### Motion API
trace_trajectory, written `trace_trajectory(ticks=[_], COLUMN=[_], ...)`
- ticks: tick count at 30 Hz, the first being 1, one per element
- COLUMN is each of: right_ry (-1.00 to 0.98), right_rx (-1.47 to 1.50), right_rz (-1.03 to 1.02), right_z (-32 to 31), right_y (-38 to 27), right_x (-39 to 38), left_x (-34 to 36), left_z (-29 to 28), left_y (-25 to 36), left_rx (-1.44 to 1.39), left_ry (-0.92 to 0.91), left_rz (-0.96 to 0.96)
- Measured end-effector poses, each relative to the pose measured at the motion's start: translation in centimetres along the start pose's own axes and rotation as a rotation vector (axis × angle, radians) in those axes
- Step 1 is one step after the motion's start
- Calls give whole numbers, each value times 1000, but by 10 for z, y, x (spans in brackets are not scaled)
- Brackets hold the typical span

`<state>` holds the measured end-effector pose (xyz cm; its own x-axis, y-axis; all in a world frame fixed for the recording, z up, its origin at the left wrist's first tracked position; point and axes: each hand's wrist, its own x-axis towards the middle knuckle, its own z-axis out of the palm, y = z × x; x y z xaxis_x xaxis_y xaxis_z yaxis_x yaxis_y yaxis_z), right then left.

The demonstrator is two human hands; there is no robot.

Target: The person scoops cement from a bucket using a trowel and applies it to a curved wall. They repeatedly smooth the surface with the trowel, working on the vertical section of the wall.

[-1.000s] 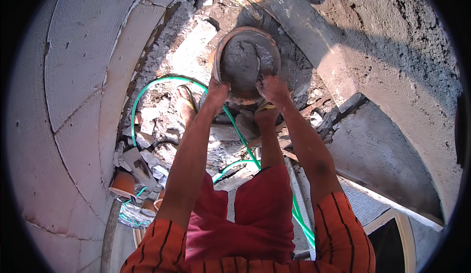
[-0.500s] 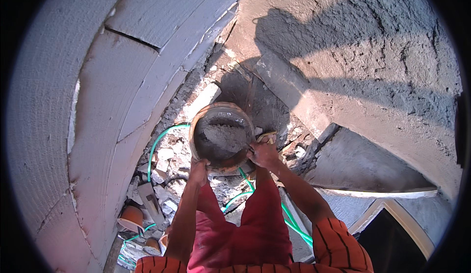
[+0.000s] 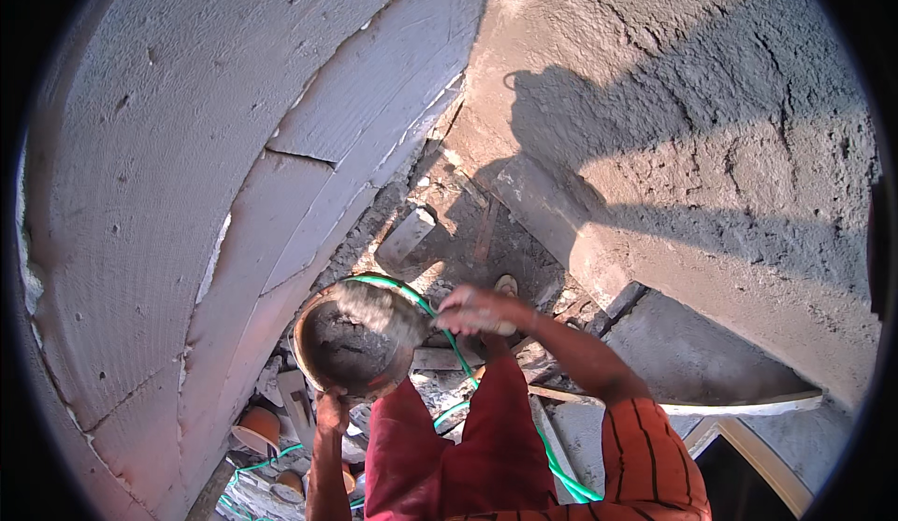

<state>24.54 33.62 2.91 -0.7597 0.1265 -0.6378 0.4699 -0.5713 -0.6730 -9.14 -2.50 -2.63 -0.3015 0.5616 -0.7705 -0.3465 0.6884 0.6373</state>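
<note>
My left hand (image 3: 332,411) grips the near rim of a round, worn bucket (image 3: 301,336), which is tilted toward me. Grey wet mortar (image 3: 351,348) lies inside it. In my right hand (image 3: 475,310) is a trowel (image 3: 498,326), its pale handle showing below the fingers. A lump of mortar (image 3: 379,310) rides on the trowel's blade, above the far right part of the bucket's rim. The lump and the hand are blurred by motion, and mortar hides most of the blade.
A grey plastered wall (image 3: 187,147) rises on the left, a rough mortared one (image 3: 730,109) on the right. Between them lie rubble and a loose block (image 3: 407,233). A green hose (image 3: 561,474) winds by my legs. An orange-brown bucket (image 3: 255,430) stands lower left.
My right hand has let go of the bucket's rim and now holds a trowel loaded with mortar. The bucket, in my left hand, has moved left and nearer to me.
</note>
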Motion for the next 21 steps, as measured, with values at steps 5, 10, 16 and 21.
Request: trace_trajectory(ticks=[5,10,16,21], right_ry=[864,1082,714,674], right_rx=[-50,-401,-1293,-1339], right_rz=[-358,-90,434,164], right_z=[-171,-83,33,49], right_y=[-61,-132,-146,24], right_x=[-112,-278,-247,-119], left_x=[-39,-39,-70,-72], left_z=[55,72,189,242], left_y=[58,17,142,174], left_rx=[-230,-77,-199,-12], left_ry=[167,89,138,-10], left_rz=[-43,42,-290,-180])
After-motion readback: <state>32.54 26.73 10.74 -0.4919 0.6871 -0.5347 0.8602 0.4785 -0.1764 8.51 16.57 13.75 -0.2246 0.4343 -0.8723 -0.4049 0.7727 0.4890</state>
